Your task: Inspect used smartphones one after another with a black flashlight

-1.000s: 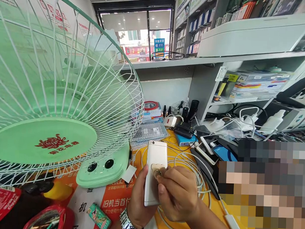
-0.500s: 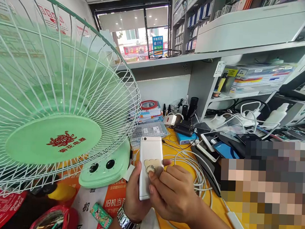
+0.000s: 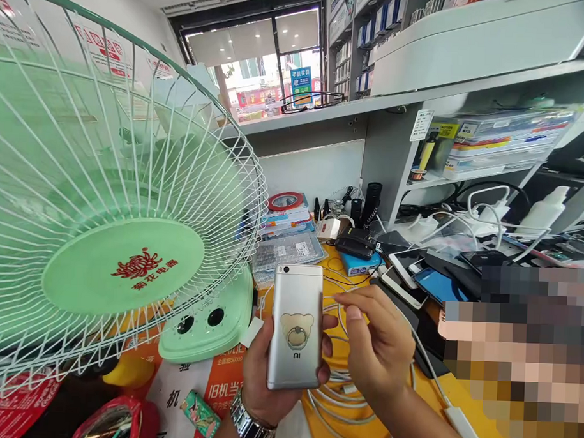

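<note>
One silver Xiaomi phone, back toward the camera, stands upright at bottom centre, gripped in the left hand, fingers curled round its edge. The right hand, half open, has come off the single bear-shaped ring holder since the earlier frame and now hovers just beside the phone, above a coiled white cable. A green desk fan fills the left edge; a pixelated patch hides the lower right.

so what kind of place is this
Probably a small mobile phone repair and resale shop: a silver Mi smartphone sits in the left hand, more smartphones lie on the yellow counter among white charging cables, and a blue window sign seems to advertise phone trading.
</note>
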Demonstrator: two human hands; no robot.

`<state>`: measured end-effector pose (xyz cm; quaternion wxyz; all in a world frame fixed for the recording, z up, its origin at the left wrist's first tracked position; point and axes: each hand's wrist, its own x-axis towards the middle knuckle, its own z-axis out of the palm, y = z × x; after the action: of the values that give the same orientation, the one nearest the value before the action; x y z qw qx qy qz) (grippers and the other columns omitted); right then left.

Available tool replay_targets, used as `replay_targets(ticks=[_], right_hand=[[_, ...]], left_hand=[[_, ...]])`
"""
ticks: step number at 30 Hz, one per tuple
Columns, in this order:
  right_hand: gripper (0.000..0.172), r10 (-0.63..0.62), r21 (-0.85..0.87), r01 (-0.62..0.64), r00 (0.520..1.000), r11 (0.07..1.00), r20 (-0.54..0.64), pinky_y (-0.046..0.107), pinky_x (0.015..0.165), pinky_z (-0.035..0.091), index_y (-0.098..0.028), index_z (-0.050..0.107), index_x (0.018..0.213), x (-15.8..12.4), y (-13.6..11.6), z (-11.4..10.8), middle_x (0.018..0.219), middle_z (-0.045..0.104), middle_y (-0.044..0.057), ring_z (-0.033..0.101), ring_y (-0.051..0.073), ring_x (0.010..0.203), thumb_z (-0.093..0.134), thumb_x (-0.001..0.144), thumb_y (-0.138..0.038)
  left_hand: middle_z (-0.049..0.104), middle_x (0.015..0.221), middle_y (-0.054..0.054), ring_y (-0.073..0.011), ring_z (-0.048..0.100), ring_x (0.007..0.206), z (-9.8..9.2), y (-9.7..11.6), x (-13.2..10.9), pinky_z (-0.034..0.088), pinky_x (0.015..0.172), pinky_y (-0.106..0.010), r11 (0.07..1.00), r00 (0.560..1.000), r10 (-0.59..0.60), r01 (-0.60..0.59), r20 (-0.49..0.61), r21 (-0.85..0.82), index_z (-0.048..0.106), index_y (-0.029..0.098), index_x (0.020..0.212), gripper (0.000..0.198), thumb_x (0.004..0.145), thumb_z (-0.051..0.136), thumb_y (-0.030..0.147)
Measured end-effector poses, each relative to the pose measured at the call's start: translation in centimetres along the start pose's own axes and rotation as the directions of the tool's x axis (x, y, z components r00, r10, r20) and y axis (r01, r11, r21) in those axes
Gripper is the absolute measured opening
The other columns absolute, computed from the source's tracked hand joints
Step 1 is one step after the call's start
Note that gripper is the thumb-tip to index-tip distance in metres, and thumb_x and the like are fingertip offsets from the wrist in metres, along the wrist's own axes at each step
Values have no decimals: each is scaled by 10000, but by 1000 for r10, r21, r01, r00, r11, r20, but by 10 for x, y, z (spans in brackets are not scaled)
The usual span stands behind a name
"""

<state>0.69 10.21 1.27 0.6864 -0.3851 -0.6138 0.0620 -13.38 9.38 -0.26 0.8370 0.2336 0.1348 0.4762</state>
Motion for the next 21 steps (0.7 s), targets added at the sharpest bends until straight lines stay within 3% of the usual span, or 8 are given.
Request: replay_targets(ticks=[4,6,8,11,13,17,19,21], right_hand=[[257,101,13,-103,986,995,130,202,637,455,-134,608,1162,-3,6,6,992,550,58,528,83,718,509,952,-247],[366,148,26,-158,964,987,221,186,620,453,-150,556,1268,-4,9,9,1039,545,58,524,83,729,548,943,-317],[323,196,38,-216,936,976,292,173,634,457,-146,585,1206,-4,13,11,985,557,51,528,92,752,527,961,-348],[327,268,60,-310,892,949,364,176,672,475,-108,610,911,-3,21,14,802,549,41,517,101,710,418,1017,-351],[398,303,73,-360,866,930,397,168,629,474,-100,572,825,-4,27,15,729,526,33,499,96,651,363,1037,-365],[386,321,7,-352,862,936,392,170,644,474,-99,599,850,-1,24,7,769,543,38,507,97,675,394,1022,-377],[318,312,-69,-308,881,949,356,168,657,470,-117,631,1024,10,15,-4,917,573,51,527,94,731,442,1001,-372],[352,296,-152,-259,897,954,330,160,639,466,-164,561,1256,32,5,-15,1066,559,52,538,82,759,473,988,-374]], left_hand=[[678,1207,-81,-188,642,948,-3,-8,3,515,720,-246,960,970,156,-105,-185,258,654,267,1201,434,814,681,463],[610,1339,-44,-193,624,1086,-3,-12,6,506,851,-243,875,939,267,-141,-218,462,575,332,1293,589,743,786,350],[528,1436,-39,-216,557,1227,-2,-14,9,462,986,-276,774,914,352,-163,-202,611,477,344,1377,735,724,807,279],[411,1528,-19,-207,395,1381,1,-14,11,362,1102,-281,670,859,470,-197,-204,716,361,339,1447,783,778,757,251],[356,1559,17,-183,322,1421,3,-14,10,324,1125,-258,666,841,494,-202,-221,718,329,361,1458,764,812,721,249],[499,1464,-30,-225,427,1360,8,-17,6,392,1095,-310,835,912,304,-115,-276,538,457,314,1390,572,858,665,291],[566,1399,-46,-250,486,1312,11,-17,5,426,1073,-353,918,910,217,-68,-352,392,473,315,1375,557,853,667,311],[587,1376,-13,-245,510,1291,10,-16,5,450,1054,-366,960,864,168,-34,-475,277,438,378,1386,618,827,695,319]])
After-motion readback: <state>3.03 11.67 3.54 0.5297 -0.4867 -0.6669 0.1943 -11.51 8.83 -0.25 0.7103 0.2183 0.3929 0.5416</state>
